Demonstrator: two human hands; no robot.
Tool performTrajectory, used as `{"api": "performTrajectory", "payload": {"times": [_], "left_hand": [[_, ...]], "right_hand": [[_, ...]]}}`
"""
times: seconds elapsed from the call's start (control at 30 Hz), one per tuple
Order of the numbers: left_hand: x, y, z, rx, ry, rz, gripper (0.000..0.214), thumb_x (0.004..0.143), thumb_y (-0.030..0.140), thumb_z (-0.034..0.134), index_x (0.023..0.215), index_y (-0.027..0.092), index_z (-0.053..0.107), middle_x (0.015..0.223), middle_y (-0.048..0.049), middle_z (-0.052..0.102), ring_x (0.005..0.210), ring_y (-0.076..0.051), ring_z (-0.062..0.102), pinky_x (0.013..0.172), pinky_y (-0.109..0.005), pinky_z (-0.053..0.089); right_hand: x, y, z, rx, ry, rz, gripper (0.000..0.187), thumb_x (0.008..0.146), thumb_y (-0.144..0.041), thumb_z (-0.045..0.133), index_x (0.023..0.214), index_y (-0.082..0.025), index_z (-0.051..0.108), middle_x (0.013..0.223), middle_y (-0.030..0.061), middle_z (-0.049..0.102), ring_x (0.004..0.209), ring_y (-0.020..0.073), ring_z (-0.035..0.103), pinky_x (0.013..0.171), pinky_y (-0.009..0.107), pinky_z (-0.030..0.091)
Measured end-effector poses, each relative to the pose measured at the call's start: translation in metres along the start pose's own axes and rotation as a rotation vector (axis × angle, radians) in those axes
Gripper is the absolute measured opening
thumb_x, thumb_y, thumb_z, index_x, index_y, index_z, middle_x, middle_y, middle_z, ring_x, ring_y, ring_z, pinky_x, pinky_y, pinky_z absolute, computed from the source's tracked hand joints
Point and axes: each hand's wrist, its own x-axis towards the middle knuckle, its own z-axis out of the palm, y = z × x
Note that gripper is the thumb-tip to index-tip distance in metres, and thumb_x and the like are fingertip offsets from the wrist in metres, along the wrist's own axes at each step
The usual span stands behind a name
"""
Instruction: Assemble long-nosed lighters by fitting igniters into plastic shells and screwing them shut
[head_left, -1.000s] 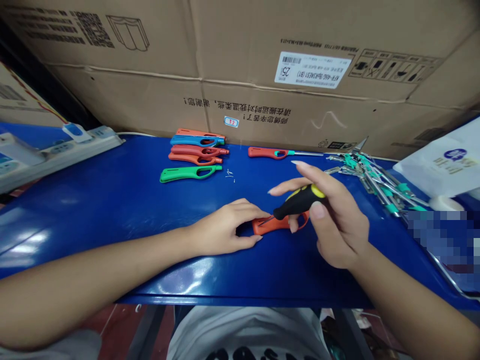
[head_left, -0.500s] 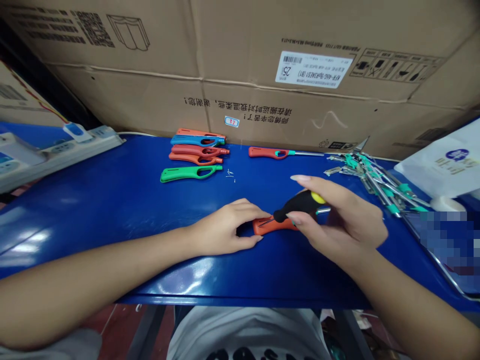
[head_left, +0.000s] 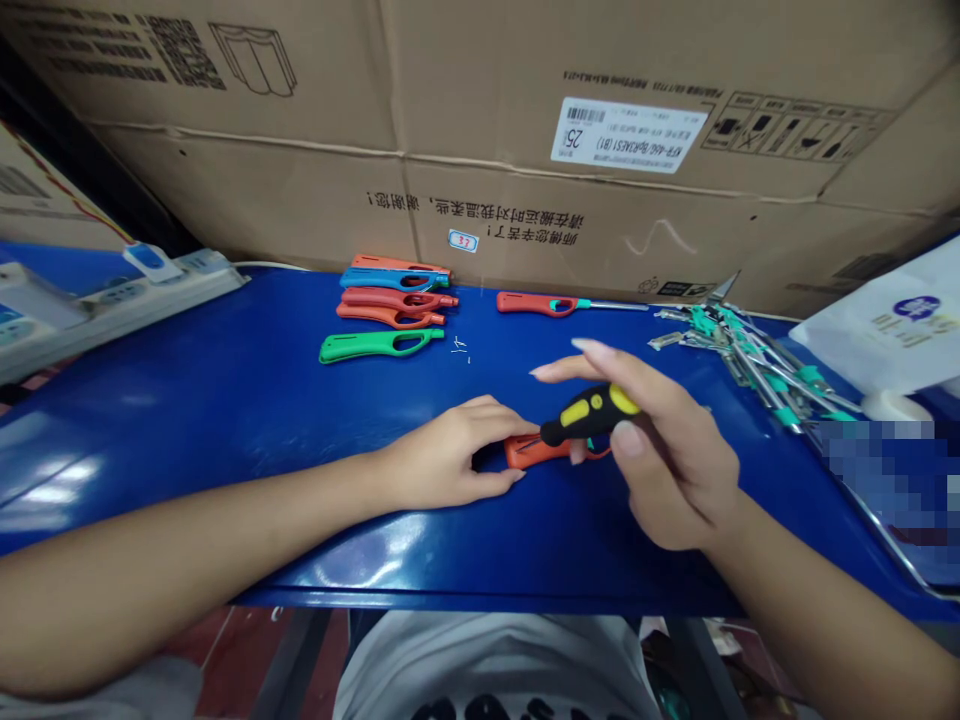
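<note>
An orange gas lighter (head_left: 531, 455) lies on the blue table in front of me, its right part partly hidden. My left hand (head_left: 457, 455) pinches its left end between thumb and fingers. In my right hand (head_left: 667, 450) is a black and yellow screwdriver (head_left: 589, 411), tilted, with the shaft pointing down left onto the lighter's top near the slot. Thumb and fingers rest around the screwdriver handle, while one finger stretches out past it.
Farther back lie a green lighter casing (head_left: 379, 345), several red, orange and blue casings (head_left: 394, 273), and a red lighter with a metal tube (head_left: 536, 304). Metal tubes with teal parts (head_left: 750, 350) are heaped at right. A cardboard box (head_left: 480, 120) stands behind; a power strip (head_left: 120, 295) is left.
My right hand has turned and shifted a little left, rolling the screwdriver so its yellow patches show. My left hand and the lighter have stayed in place.
</note>
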Motion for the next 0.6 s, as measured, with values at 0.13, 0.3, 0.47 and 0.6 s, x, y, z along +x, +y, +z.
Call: {"api": "performTrajectory", "payload": {"times": [0.13, 0.3, 0.47, 0.6], "left_hand": [[0.0013, 0.0018, -0.0002, 0.001, -0.006, -0.013, 0.029, 0.088, 0.016, 0.068, 0.116, 0.019, 0.067, 0.117, -0.0075, 0.074, 0.106, -0.022, 0.067, 0.1, -0.039, 0.049], [0.0001, -0.0005, 0.0004, 0.008, -0.002, -0.004, 0.033, 0.088, 0.019, 0.068, 0.122, 0.018, 0.065, 0.115, -0.008, 0.074, 0.104, -0.022, 0.066, 0.098, -0.038, 0.05], [-0.0007, -0.001, 0.0, 0.021, -0.009, -0.003, 0.031, 0.089, 0.018, 0.068, 0.12, 0.018, 0.066, 0.112, -0.0071, 0.074, 0.101, -0.022, 0.065, 0.098, -0.038, 0.049], [0.0003, 0.0003, -0.0007, 0.017, -0.009, 0.011, 0.034, 0.088, 0.016, 0.068, 0.122, 0.017, 0.065, 0.113, -0.0078, 0.073, 0.101, -0.021, 0.065, 0.097, -0.036, 0.049]], "right_hand": [[-0.0007, 0.0036, 0.0021, 0.068, 0.03, -0.019, 0.05, 0.098, -0.022, 0.059, 0.146, -0.03, 0.053, 0.106, 0.0057, 0.076, 0.072, 0.0174, 0.069, 0.06, 0.032, 0.059], [-0.0009, 0.0057, 0.0017, -0.053, 0.071, -0.057, 0.056, 0.098, -0.021, 0.058, 0.152, -0.029, 0.047, 0.122, 0.0086, 0.073, 0.075, 0.0181, 0.07, 0.06, 0.033, 0.059], [-0.0035, 0.005, 0.0056, 0.079, 0.045, 0.056, 0.054, 0.099, -0.021, 0.058, 0.15, -0.034, 0.047, 0.117, 0.0052, 0.074, 0.067, 0.0148, 0.069, 0.056, 0.03, 0.06], [-0.0024, 0.0062, 0.0068, -0.145, 0.173, -0.02, 0.051, 0.091, -0.025, 0.072, 0.139, -0.033, 0.058, 0.105, 0.0046, 0.076, 0.073, 0.0185, 0.071, 0.061, 0.032, 0.061]]}}
